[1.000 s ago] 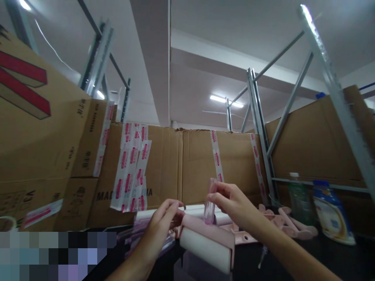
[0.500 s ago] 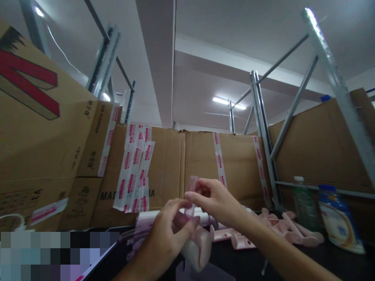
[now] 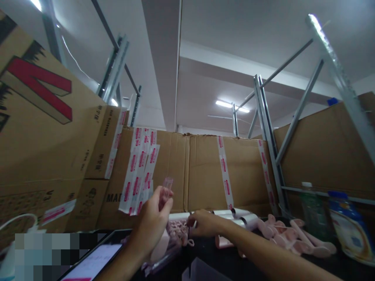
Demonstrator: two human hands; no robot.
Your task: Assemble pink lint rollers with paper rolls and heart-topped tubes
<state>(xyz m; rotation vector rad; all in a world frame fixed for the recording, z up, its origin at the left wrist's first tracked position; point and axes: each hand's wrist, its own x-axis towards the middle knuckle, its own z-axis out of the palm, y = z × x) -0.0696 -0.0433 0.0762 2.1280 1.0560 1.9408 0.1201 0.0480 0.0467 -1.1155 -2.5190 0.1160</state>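
Note:
My left hand (image 3: pixel 155 218) is closed around a clear pinkish plastic piece (image 3: pixel 167 186) that sticks up above its fingers. A pale pink rounded part (image 3: pixel 160 248) shows just below that hand. My right hand (image 3: pixel 205 223) reaches to a pile of small pink loop-like pieces (image 3: pixel 178 231), its fingertips pinched together at the pile's right side. What those fingertips hold, if anything, is too small to make out. White cylinders (image 3: pixel 246 219) lie behind my right forearm, and pink long-handled parts (image 3: pixel 293 236) are heaped to its right.
A lit screen (image 3: pixel 93 262) lies at the lower left. At the right stand a green clear bottle (image 3: pixel 315 210) and a blue-capped bottle (image 3: pixel 348 226). Cardboard walls (image 3: pixel 202 171) and a metal rack post (image 3: pixel 268 128) rise behind. A translucent piece (image 3: pixel 205 271) is at the bottom.
My hands have moved apart. The left rose and shifted left with the clear piece; the right let go of that piece and lowered to the small pink loops.

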